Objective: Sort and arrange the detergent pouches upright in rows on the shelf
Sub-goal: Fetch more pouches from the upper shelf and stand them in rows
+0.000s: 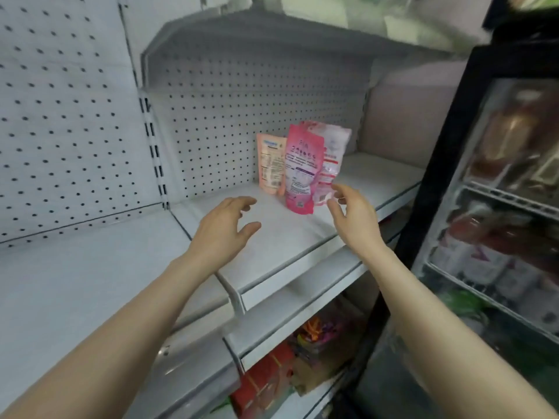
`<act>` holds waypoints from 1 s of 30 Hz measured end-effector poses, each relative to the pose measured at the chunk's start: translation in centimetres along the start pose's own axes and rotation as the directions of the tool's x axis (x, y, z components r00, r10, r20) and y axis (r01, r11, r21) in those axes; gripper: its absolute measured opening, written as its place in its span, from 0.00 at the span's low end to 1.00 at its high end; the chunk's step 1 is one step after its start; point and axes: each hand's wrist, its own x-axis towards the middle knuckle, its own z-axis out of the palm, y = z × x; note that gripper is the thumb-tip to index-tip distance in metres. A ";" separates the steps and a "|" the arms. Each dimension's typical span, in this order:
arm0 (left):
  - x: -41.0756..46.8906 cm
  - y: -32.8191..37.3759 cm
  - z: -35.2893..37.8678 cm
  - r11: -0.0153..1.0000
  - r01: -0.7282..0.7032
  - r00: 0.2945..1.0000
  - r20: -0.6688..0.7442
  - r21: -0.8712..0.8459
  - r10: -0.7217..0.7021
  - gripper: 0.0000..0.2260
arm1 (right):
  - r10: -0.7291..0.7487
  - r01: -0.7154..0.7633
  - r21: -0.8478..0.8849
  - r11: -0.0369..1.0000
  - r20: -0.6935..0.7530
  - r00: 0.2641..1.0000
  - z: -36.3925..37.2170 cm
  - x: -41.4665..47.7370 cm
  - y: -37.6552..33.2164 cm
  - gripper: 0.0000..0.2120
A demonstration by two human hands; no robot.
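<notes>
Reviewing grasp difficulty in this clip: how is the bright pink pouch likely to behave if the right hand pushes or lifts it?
The pink pouch looks like soft film with a bulging body, so it would probably flex rather than stay stiff. It stands tall on a narrow base, leaning against the clear pouch, so a push may tip both. The open right hand might slip on its seemingly glossy surface.

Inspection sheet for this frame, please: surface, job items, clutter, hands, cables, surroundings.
Surface: white metal shelf with pegboard back, mostly bare.
Job's things: peach pouch, pink pouch and pale clear pouch standing bunched together, the pink one in front.
Clutter: nothing seen.
Grippers: left hand open above the shelf; right hand open, fingers by the pale clear pouch, contact unclear.
Cables: nothing seen.
Surroundings: glass-door fridge at right; packaged goods on lower shelf.
</notes>
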 end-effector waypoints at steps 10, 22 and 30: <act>11.4 1.6 7.2 0.991 0.084 0.993 0.089 -0.100 -0.075 0.25 | 0.208 -0.202 0.119 0.972 -0.049 0.977 0.7 7.8 3.7 0.21; 18.1 5.4 13.7 0.917 0.366 0.912 -0.132 -0.159 -0.387 0.39 | 0.057 -0.118 0.309 0.944 0.199 0.978 3.0 16.5 7.5 0.17; 16.7 2.5 11.1 0.716 0.352 0.880 -0.047 -0.603 -0.473 0.26 | 0.029 -0.097 0.361 0.927 0.189 0.981 4.0 17.4 9.0 0.16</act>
